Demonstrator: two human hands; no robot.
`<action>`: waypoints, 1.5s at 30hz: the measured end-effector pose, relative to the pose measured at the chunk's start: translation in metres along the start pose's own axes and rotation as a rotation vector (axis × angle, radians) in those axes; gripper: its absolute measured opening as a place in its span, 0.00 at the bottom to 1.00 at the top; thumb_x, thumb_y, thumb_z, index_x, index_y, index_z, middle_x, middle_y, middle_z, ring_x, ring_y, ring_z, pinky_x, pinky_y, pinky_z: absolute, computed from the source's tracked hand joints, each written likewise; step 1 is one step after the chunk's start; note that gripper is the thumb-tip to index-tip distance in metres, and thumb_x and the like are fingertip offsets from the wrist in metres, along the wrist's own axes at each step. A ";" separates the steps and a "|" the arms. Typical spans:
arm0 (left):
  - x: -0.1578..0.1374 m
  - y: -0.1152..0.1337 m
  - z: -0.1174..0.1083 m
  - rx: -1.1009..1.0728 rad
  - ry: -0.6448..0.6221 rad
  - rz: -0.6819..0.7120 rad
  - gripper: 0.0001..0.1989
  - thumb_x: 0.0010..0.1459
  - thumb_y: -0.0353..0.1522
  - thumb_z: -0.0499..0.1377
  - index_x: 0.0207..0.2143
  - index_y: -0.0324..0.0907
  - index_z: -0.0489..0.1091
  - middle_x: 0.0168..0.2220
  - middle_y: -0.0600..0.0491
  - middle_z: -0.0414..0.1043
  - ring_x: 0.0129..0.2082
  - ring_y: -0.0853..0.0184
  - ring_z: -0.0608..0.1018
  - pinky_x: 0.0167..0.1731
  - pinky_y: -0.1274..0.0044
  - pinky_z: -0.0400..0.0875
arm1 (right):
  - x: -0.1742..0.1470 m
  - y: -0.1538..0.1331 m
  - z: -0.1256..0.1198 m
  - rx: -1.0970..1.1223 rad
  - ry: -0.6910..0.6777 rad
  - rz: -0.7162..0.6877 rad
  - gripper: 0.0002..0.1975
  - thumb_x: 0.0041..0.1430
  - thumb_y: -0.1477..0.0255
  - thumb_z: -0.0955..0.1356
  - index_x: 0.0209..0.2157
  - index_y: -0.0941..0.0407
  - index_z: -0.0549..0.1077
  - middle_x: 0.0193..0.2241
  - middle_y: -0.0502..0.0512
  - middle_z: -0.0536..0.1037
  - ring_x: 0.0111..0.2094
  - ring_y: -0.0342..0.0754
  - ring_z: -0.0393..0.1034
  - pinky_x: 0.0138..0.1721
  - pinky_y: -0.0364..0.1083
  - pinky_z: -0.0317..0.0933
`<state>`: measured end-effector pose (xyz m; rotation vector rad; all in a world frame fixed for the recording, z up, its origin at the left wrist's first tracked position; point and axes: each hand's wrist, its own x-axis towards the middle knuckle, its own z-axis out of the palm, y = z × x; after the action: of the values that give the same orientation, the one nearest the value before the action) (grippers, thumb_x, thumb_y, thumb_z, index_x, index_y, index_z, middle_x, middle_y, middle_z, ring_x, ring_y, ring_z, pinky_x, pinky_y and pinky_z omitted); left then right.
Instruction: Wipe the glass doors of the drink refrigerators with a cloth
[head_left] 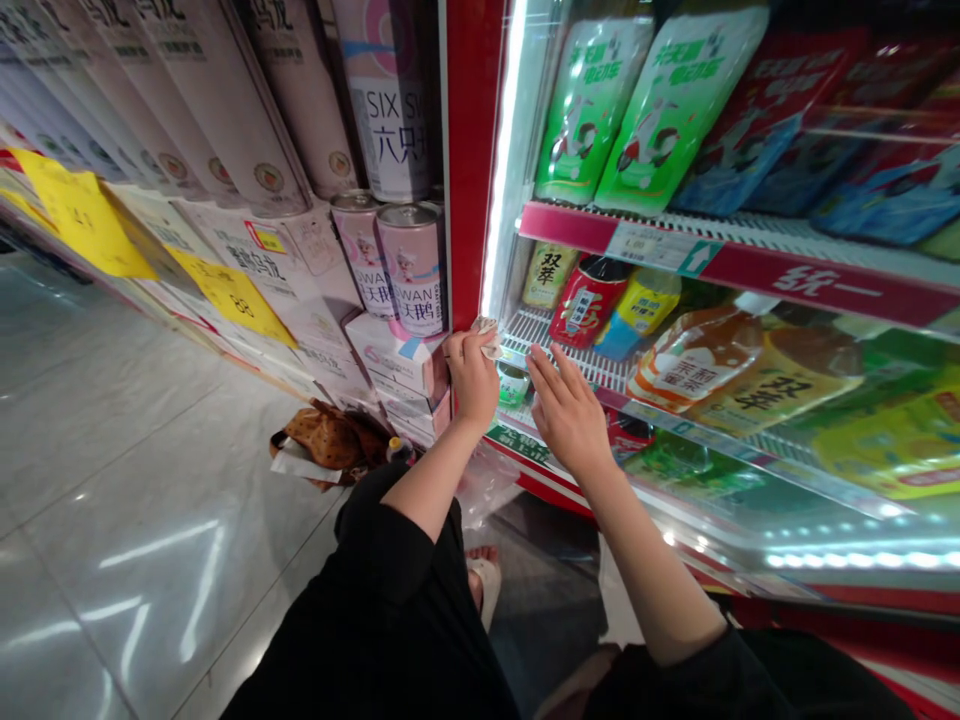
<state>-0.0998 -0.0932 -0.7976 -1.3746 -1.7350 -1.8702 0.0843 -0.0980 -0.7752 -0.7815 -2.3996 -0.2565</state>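
My left hand [475, 378] is closed around a crumpled whitish cloth [489, 338], part of which sticks out past the fingers. It is at the red frame [466, 200] on the left side of a lit drinks cooler, close to the light strip. My right hand [571, 412] is flat with its fingers stretched out, in front of the cooler's lower shelf edge. I cannot tell whether its fingertips touch the glass. Behind it are a red-labelled bottle [589, 302] and a blue and yellow bottle [637, 312].
Pink cans [411, 268] and white boxes [397, 360] are stacked left of the frame. Green bottles [651, 120] stand on the upper shelf, large tea bottles [701, 350] below. A brown patterned bag [330, 440] lies on the tiled floor [150, 500] beside clear plastic [484, 485].
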 end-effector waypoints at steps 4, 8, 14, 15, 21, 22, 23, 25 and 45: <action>0.025 -0.011 -0.010 -0.002 0.052 0.043 0.14 0.66 0.21 0.57 0.45 0.46 0.77 0.48 0.48 0.77 0.55 0.61 0.80 0.63 0.69 0.74 | -0.008 0.006 -0.003 -0.010 -0.026 0.002 0.40 0.71 0.82 0.63 0.81 0.52 0.52 0.77 0.57 0.63 0.79 0.58 0.55 0.78 0.66 0.59; 0.027 -0.015 -0.013 0.000 0.155 -0.048 0.13 0.65 0.21 0.57 0.44 0.45 0.75 0.46 0.48 0.77 0.54 0.60 0.80 0.62 0.69 0.75 | -0.014 0.009 -0.004 -0.033 -0.031 -0.002 0.41 0.70 0.81 0.63 0.81 0.53 0.53 0.77 0.56 0.63 0.79 0.58 0.55 0.78 0.64 0.60; -0.006 -0.003 -0.004 0.061 0.060 -0.041 0.13 0.65 0.21 0.57 0.43 0.45 0.76 0.46 0.47 0.78 0.52 0.59 0.80 0.62 0.67 0.74 | -0.015 0.007 -0.002 -0.034 -0.013 0.005 0.38 0.71 0.80 0.63 0.79 0.55 0.56 0.77 0.58 0.63 0.79 0.58 0.55 0.78 0.64 0.59; -0.004 -0.002 -0.004 0.058 0.046 -0.016 0.13 0.65 0.21 0.56 0.43 0.45 0.76 0.47 0.47 0.78 0.53 0.60 0.80 0.63 0.67 0.74 | -0.015 0.006 -0.002 -0.033 -0.009 0.008 0.38 0.71 0.80 0.63 0.79 0.55 0.56 0.77 0.58 0.63 0.79 0.58 0.54 0.78 0.64 0.59; 0.023 -0.003 -0.006 -0.025 0.047 0.061 0.11 0.69 0.23 0.58 0.45 0.45 0.76 0.48 0.48 0.77 0.55 0.61 0.80 0.64 0.68 0.74 | -0.015 0.006 -0.001 -0.022 -0.024 0.025 0.38 0.71 0.80 0.62 0.79 0.53 0.57 0.77 0.57 0.63 0.79 0.59 0.54 0.78 0.66 0.59; 0.024 -0.003 -0.006 -0.031 0.070 0.049 0.10 0.69 0.24 0.58 0.45 0.45 0.76 0.47 0.48 0.77 0.54 0.61 0.81 0.63 0.68 0.74 | -0.015 0.007 -0.002 -0.021 -0.023 0.025 0.38 0.71 0.81 0.62 0.79 0.53 0.57 0.77 0.57 0.63 0.79 0.58 0.54 0.78 0.66 0.59; 0.022 -0.003 -0.005 -0.024 0.090 0.029 0.09 0.69 0.24 0.59 0.44 0.45 0.76 0.46 0.48 0.78 0.54 0.61 0.81 0.62 0.68 0.75 | -0.015 0.007 -0.002 -0.020 -0.023 0.026 0.38 0.71 0.81 0.62 0.79 0.53 0.57 0.77 0.57 0.64 0.79 0.58 0.54 0.78 0.65 0.59; 0.012 -0.001 -0.003 0.016 0.114 -0.015 0.08 0.70 0.25 0.59 0.44 0.45 0.76 0.45 0.49 0.78 0.52 0.61 0.82 0.62 0.68 0.75 | -0.015 0.007 -0.003 -0.016 -0.025 0.027 0.38 0.71 0.81 0.62 0.79 0.54 0.57 0.77 0.57 0.64 0.79 0.57 0.54 0.78 0.64 0.60; -0.021 0.006 0.012 0.065 -0.049 0.199 0.11 0.72 0.26 0.57 0.43 0.47 0.79 0.50 0.48 0.80 0.54 0.60 0.81 0.63 0.63 0.75 | -0.066 0.033 -0.026 -0.062 -0.007 -0.002 0.44 0.73 0.79 0.63 0.82 0.48 0.42 0.76 0.53 0.64 0.77 0.58 0.59 0.74 0.66 0.66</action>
<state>-0.0785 -0.0930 -0.8113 -1.5187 -1.6001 -1.6736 0.1595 -0.1120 -0.7936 -0.8096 -2.4090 -0.3301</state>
